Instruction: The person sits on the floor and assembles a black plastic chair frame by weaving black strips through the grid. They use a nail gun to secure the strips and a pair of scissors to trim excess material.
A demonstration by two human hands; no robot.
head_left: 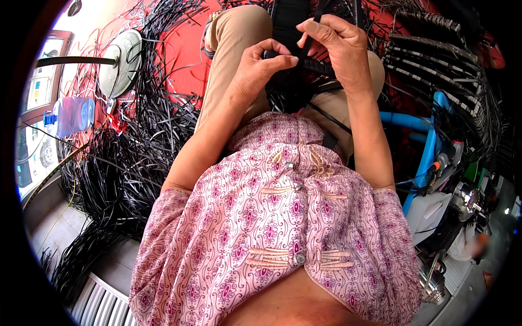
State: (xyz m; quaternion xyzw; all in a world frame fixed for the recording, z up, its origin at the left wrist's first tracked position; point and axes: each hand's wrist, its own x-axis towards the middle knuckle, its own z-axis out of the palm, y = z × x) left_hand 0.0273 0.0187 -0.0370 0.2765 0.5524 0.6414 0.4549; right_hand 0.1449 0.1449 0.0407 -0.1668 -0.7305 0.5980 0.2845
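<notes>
Near the top middle, my right hand [340,46] pinches a flat black strip [305,49] between thumb and fingers. The strip slants up past the fingertips to the upper edge. My left hand [263,64] is curled in a pinch, its thumb tip close beside the strip's lower part. Something dark shows between the left thumb and forefinger; I cannot make out what. Between my knees, behind the hands, lies a black piece [291,24], its shape partly hidden by the hands. Another loose black strip [331,117] crosses my right thigh.
Heaps of black strips [125,174] cover the left side. Beyond them are a fan's round base [120,64] and a clear blue water jug [75,117]. Red floor [182,60] shows ahead. On the right stand a blue frame [427,155], bundled black strips [435,65] and a white container [429,214].
</notes>
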